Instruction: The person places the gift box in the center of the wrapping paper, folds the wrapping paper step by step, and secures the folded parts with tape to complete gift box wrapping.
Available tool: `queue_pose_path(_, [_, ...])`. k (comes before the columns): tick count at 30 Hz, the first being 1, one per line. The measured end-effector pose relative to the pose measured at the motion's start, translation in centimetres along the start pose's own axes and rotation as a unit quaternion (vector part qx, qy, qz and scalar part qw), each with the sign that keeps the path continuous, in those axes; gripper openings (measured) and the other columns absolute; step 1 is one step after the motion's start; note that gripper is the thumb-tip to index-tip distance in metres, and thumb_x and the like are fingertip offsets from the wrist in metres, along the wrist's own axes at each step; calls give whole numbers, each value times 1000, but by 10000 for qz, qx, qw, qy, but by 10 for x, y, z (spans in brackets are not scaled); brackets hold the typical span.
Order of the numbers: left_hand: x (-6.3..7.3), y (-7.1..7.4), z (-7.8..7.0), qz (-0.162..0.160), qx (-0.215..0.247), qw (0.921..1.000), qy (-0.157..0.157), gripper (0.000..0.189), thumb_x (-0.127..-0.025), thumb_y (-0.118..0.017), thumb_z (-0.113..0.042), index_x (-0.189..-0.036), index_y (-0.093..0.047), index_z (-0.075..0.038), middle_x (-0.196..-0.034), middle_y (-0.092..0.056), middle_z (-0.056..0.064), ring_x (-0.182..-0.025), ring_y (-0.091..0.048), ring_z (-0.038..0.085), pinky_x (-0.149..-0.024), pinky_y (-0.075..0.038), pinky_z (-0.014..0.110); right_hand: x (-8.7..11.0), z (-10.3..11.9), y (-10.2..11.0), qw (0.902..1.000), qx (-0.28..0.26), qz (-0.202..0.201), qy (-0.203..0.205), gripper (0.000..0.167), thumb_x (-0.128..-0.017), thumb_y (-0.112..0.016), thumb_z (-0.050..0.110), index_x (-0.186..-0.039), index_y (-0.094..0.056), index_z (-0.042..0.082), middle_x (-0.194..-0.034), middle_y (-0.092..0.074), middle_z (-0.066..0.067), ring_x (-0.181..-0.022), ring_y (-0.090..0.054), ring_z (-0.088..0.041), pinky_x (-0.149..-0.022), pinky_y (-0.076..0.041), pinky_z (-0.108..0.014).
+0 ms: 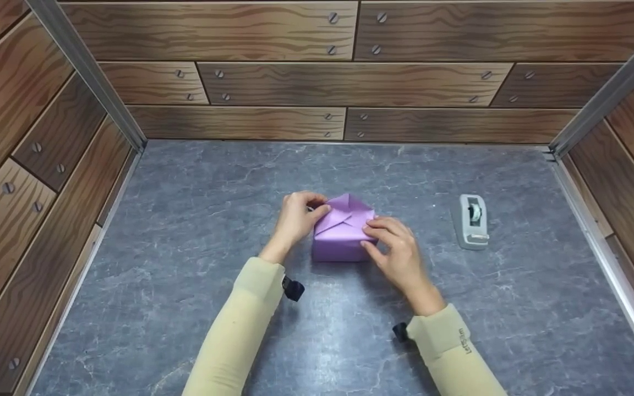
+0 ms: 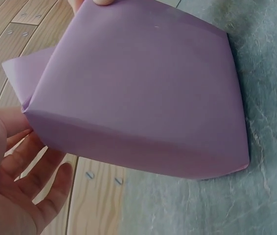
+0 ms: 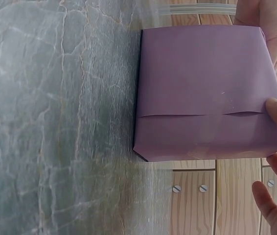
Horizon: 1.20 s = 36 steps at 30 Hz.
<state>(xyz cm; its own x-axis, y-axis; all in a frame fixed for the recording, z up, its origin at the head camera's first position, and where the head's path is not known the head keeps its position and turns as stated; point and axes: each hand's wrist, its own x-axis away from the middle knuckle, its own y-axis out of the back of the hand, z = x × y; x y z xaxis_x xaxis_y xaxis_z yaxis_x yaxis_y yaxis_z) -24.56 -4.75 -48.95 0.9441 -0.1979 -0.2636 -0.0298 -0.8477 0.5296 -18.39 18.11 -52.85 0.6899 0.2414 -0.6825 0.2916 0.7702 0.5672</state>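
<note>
A box wrapped in purple paper [image 1: 340, 248] stands on the grey floor between both hands. Folded flaps cross on its top, and a pointed flap [image 1: 349, 202] sticks up at the far side. My left hand [image 1: 297, 215] pinches the paper at the top left edge, thumb above; its other fingers spread loosely beside the box in the left wrist view. My right hand [image 1: 399, 250] grips the top right edge, with its thumb on the near part and fingertips on top. In the right wrist view, a seam with two slits runs across the purple side [image 3: 202, 73].
A grey tape dispenser [image 1: 472, 223] with a roll in it stands on the marbled surface [image 1: 185, 275], right of the box. Wood-patterned walls [image 1: 273, 82] with metal edge strips enclose the back and both sides.
</note>
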Motion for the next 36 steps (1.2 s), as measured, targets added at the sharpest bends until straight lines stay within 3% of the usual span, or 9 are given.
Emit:
queue_pose_path(5, [0, -3, 0, -194, -34, 9998, -42, 7, -84, -75, -8, -88, -75, -2, -79, -71, 5, -74, -66, 17, -72, -54, 31, 1, 0, 1, 9999, 8, 72, -84, 25, -78, -83, 8, -102, -76, 5, -110, -69, -7, -110, -60, -27, -99, -41, -41])
queue_pose_path(15, [-1, -5, -2, -279, -104, 9985, -461, 8, -85, -76, -11, -87, -75, -4, -83, -70, 5, -75, -65, 17, -71, -54, 31, 0, 1, 1, 9999, 76, 50, -114, 26, -76, -84, 6, -101, -76, 5, -110, -69, -6, -111, -60, -27, -99, -42, -43])
queue_pose_path(22, [-2, -7, -5, -330, -173, 9979, -536, 8, -84, -77, -11, -88, -75, -4, -82, -69, 4, -74, -62, 17, -70, -51, 27, 0, 1, 1, 10000, -42, 21, -59, 25, -77, -83, 6, -101, -76, 3, -109, -70, -7, -112, -60, -27, -102, -40, -38])
queue_pose_path(29, [-3, -8, -9, -358, -439, 9965, -620, 8, -83, -78, -13, -86, -75, -6, -80, -66, 2, -74, -60, 16, -69, -50, 28, 0, 0, -1, 10000, -27, -45, -32, 26, -75, -84, 5, -99, -76, 3, -108, -70, -7, -110, -61, -28, -100, -41, -42])
queue_pose_path(36, [-4, -9, -11, -435, -319, 9960, -714, 9, -84, -77, -13, -87, -74, -5, -80, -65, 4, -73, -59, 17, -68, -49, 29, 1, 0, -2, 9999, -47, -96, -48, 26, -74, -85, 4, -98, -76, 4, -107, -70, -7, -108, -61, -30, -98, -42, -44])
